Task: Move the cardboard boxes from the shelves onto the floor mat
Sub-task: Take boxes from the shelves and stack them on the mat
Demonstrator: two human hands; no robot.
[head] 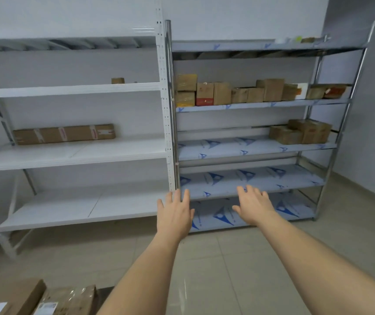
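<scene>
Both my arms stretch forward toward the shelves. My left hand (174,212) and my right hand (253,204) are spread flat with straight fingers and hold nothing. A row of several cardboard boxes (238,92) fills an upper level of the steel shelf unit (250,105) on the right. Below it, at the right end, stand a few more boxes (302,131). A long flat cardboard box (64,134) lies on the white shelf unit (68,155) at the left. Cardboard boxes (45,298) lie on the floor at the bottom left.
A small brown item (117,80) sits on the white unit's upper level. Small items (295,39) lie on the steel unit's top level. The floor is beige tile (204,269). A grey wall (363,110) closes the right side.
</scene>
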